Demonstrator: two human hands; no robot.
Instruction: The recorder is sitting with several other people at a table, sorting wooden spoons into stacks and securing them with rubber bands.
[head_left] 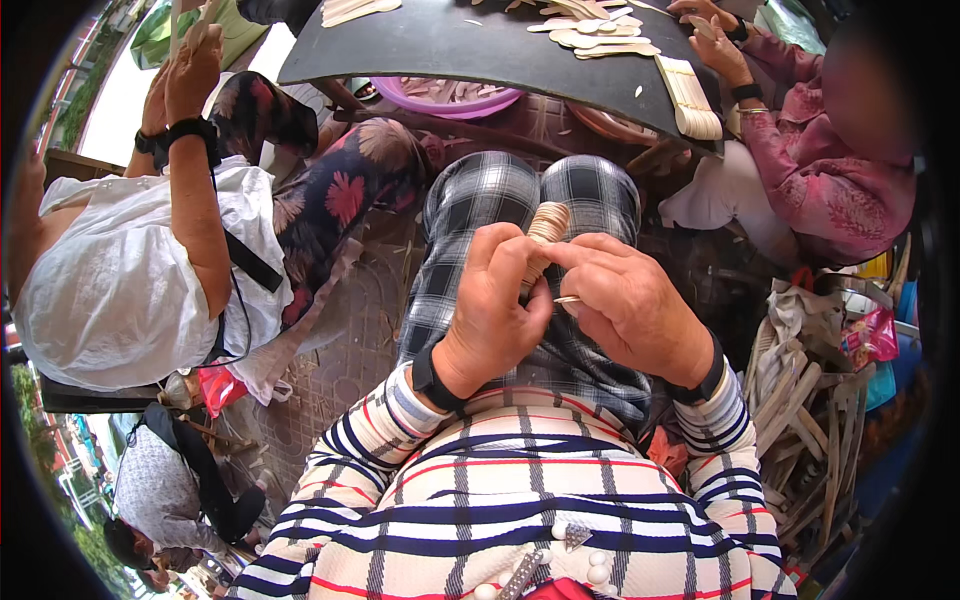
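Above my lap, my left hand [488, 312] is closed around a stack of thin, pale wooden pieces [549, 222], whose rounded ends show above the fingers. They resemble the small wooden spoons on the table, though most of the stack is hidden. Close against it, my right hand [640, 312] has its index finger reaching to the stack. A slim pale wooden piece [567, 299] pokes out between its curled fingers and thumb; the rest of that piece is covered.
Ahead stands a dark table [450, 45] with loose wooden spoons [600, 40] and a neat bundle [687, 98]. Below it sits a purple basin [450, 100] of wooden pieces. Co-workers sit left and right, one handling a spoon. Scrap wood [800, 420] is heaped at right.
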